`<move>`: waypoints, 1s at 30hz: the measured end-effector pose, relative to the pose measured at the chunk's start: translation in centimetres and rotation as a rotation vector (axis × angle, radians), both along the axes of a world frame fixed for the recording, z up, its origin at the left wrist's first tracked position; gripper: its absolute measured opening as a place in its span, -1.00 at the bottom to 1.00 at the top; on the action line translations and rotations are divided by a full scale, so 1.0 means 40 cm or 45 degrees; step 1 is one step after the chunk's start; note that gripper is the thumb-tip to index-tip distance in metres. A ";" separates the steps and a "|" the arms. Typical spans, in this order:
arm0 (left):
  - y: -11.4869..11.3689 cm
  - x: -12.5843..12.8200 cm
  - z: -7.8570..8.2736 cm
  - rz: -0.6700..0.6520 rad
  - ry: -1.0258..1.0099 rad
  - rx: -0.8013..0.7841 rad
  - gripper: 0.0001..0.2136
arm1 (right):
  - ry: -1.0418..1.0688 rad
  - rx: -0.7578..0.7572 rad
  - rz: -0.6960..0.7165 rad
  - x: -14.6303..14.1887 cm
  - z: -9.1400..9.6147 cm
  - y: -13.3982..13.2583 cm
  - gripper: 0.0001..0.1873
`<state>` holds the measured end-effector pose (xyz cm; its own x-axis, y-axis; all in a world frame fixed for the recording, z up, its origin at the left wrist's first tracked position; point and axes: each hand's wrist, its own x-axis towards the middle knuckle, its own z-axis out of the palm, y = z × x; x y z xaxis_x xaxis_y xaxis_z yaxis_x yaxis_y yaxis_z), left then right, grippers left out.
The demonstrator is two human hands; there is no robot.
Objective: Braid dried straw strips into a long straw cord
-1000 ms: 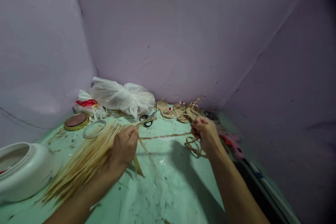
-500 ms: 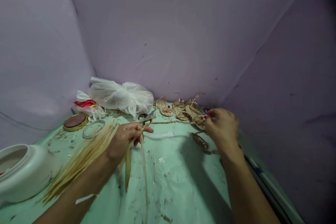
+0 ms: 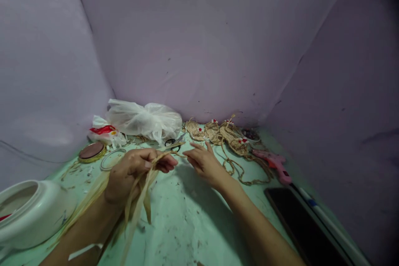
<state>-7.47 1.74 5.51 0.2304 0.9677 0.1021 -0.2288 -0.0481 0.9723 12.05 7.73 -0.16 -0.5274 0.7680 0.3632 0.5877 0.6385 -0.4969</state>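
My left hand [image 3: 131, 172] is closed around a few pale straw strips [image 3: 139, 197], which hang down from its fingers over the green table [image 3: 193, 224]. My right hand [image 3: 204, 162] is just to the right of it, fingers stretched out and apart, its thumb and forefinger at the tip of the strips near my left fingertips. A twisted straw cord [image 3: 241, 172] lies loose on the table to the right of my right hand. The bundle of straw [image 3: 90, 199] lies under my left forearm.
Small woven straw sandals [image 3: 218, 133] line the back wall beside black-handled scissors [image 3: 173, 143]. A white plastic bag [image 3: 145, 118], a round tin [image 3: 91, 151], a ring [image 3: 109, 160] and a white jar [image 3: 29, 212] sit left. A pink glue gun [image 3: 274, 164] and a dark phone [image 3: 304, 226] lie right.
My right hand let go of the cord it was pulling taut and came back left to my left hand. The cord now lies slack. My left hand lifted a few strips.
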 end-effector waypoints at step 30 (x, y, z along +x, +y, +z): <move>-0.020 0.084 -0.075 -0.115 1.788 1.186 -0.81 | 0.714 -0.769 -0.369 -0.059 -0.013 -0.036 -0.73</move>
<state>-4.09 0.93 2.50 0.6803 0.6804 0.2725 0.6932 -0.7181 0.0626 9.67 6.28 -0.69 -0.1471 0.9891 -0.0020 0.2534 0.0357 -0.9667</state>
